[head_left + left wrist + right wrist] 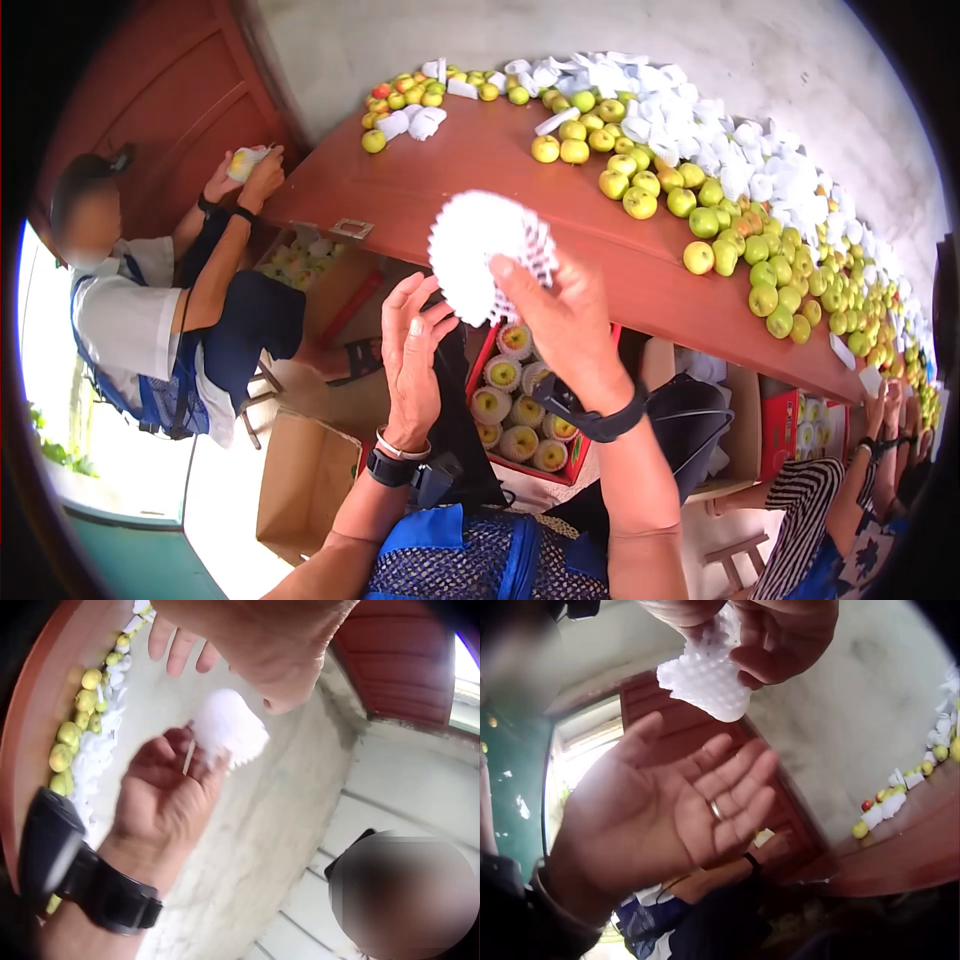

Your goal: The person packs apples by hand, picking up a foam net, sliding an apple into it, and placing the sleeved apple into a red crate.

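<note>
A white foam net sleeve (pixel 485 255) is held up over the table's near edge, pinched between the thumb and fingers of my right hand (pixel 575 325). The foam looks rounded on one side and flares at a knobbly mesh edge; no fruit shows through it. My left hand (pixel 408 365) is raised beside it with fingers extended. In the right wrist view the left palm (pixel 675 802) faces up, a ring on one finger and nothing in it. Below both hands, a red box (pixel 575 470) holds several apples in foam nets.
Loose yellow-green apples (pixel 765 270) and piled white foam nets (pixel 660 110) line the back of the reddish table (pixel 480 150). An open cardboard box (pixel 300 480) stands on the floor at left. One person (pixel 150 310) sits left, handling a wrapped fruit; others work at far right.
</note>
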### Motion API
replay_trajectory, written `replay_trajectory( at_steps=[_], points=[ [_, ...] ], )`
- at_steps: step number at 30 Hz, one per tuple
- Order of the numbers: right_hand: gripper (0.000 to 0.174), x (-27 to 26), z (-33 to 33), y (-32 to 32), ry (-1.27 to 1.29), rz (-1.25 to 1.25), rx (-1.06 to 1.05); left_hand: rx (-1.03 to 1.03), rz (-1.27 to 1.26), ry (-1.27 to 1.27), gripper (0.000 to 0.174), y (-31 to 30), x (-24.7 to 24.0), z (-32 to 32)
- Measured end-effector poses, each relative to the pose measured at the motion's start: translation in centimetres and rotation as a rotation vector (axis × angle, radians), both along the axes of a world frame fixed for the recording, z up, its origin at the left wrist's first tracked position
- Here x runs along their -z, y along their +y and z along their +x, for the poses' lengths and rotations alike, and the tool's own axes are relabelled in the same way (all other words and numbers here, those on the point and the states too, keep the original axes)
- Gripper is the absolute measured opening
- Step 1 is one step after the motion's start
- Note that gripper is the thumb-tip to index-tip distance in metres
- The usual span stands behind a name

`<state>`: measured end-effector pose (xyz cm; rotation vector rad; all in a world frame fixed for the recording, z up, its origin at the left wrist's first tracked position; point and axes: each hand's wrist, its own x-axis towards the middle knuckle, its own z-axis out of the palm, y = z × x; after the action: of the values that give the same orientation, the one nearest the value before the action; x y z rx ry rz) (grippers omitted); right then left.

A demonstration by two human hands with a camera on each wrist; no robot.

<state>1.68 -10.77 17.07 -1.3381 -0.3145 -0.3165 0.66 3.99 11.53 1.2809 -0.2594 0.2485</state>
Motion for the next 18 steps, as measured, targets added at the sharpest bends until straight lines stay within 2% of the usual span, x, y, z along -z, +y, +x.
replay_trajectory(
  at_steps=[2,5,8,9,12,14,16,18],
  points=[
    [0.028,3.0,-0.9,0.1,0.02,-0.101,0.06,0.085,-0.081,-0.034,0.049,-0.5,-0.2,-0.6],
    [0.029,5.4,-2.4,-0.2,0.072,-0.114,0.066,0.205,-0.002,-0.061,0.054,-1.9,0.2,-1.4],
    [0.026,6.3,-4.0,-0.8,0.048,0.006,0.097,0.253,-0.053,-0.05,0.049,-2.6,0.4,-1.8],
    [0.023,6.3,-4.7,-1.2,0.072,0.082,0.016,0.259,-0.034,-0.056,0.042,-2.7,0.5,-1.6],
    [0.018,7.1,-5.9,-2.5,0.151,0.2,-0.016,0.539,-0.179,0.156,0.038,-2.3,1.7,-1.6],
    [0.023,8.6,-6.1,-3.4,0.224,0.167,0.019,0.554,-0.208,0.208,0.034,-2.7,2.6,-2.0],
    [0.026,8.9,-6.5,-3.2,0.296,0.278,0.066,0.569,-0.245,0.289,0.033,-2.9,3.3,-2.3],
    [0.026,10.5,-6.4,-2.9,0.244,0.181,0.142,0.531,-0.187,0.269,0.031,-3.0,4.5,-2.1]
  ],
)
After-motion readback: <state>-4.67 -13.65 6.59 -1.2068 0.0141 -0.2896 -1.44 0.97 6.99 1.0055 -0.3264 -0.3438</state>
